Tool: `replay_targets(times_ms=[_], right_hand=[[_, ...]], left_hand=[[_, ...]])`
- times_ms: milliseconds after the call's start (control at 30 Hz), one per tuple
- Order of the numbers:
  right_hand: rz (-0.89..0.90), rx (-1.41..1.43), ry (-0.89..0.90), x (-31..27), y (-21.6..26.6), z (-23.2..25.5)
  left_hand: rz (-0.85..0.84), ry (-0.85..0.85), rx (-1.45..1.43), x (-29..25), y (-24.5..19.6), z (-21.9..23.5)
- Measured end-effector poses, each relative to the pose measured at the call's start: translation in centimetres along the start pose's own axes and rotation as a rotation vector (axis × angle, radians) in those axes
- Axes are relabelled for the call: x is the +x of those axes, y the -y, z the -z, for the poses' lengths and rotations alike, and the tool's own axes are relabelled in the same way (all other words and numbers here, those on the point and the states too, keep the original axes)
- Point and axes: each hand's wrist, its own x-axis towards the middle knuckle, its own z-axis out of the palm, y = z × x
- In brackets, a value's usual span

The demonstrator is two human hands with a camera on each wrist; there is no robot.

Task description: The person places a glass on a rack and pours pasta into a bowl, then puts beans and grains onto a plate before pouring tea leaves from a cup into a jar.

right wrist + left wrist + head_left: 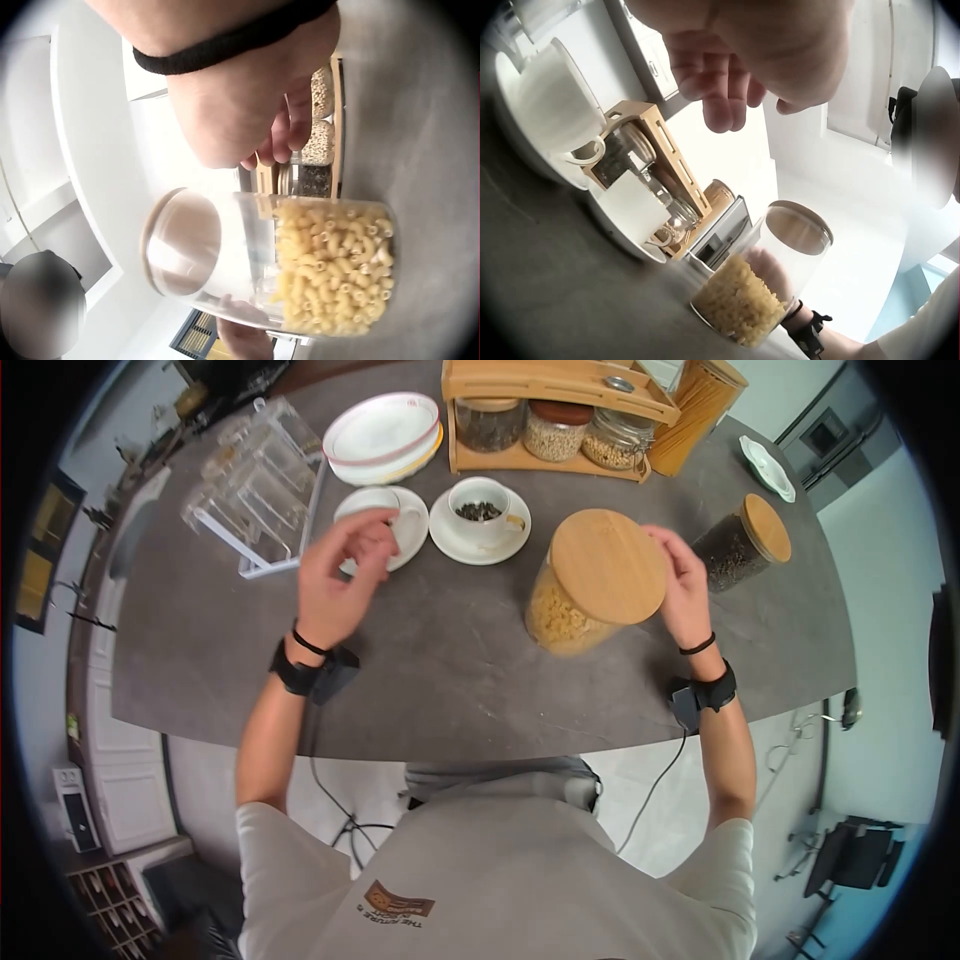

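A tall clear jar of macaroni point(568, 618) with a round wooden lid point(608, 565) stands on the grey table. My right hand point(684, 588) is at its right side, fingers loosely bent; in the right wrist view the hand point(240, 97) shows beside the jar point(334, 266), and contact cannot be told. Raised over a white saucer point(408, 538) and a cup, my left hand point(340, 585) has bent, relaxed fingers and holds nothing. The left wrist view shows that hand point(757, 52) away from the jar point(742, 300). A second cup point(480, 525) holds dark bits.
Glasses in a white rack point(268, 568) stand at the left, near stacked white bowls point(382, 435). A wooden shelf point(550, 460) with several jars is at the back. At the right are a dark-filled jar point(735, 550) and a small white dish point(768, 468).
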Motion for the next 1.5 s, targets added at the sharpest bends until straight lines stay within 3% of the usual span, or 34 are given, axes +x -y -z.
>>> replay_targets(times_ms=[167,267,367,667,933,1167,1500], right_hand=[[0.202,-0.132,0.169,1.9,7.8,1.1],[0.365,-0.573,0.435,2.9,12.5,0.1],[0.350,-0.826,0.592,2.3,14.8,-2.3],[0.339,-1.032,0.676,3.2,15.3,-2.8],[0.284,-1.154,0.652,7.1,12.5,2.1],[0.248,-1.245,0.529,10.3,8.9,6.6],[0.027,-1.346,0.466,14.5,6.1,10.6]], left_hand=[[-0.003,-0.254,-0.128,-1.4,2.7,1.7],[0.024,-0.365,-0.232,-1.6,3.8,3.0],[0.053,-0.363,-0.265,-1.6,4.9,3.5],[0.030,-0.290,-0.247,-1.9,4.1,3.4],[0.026,-0.212,-0.228,-2.0,4.3,3.3],[0.059,-0.200,-0.217,-2.1,4.7,3.1],[0.087,-0.203,-0.212,-2.2,4.9,3.1]])
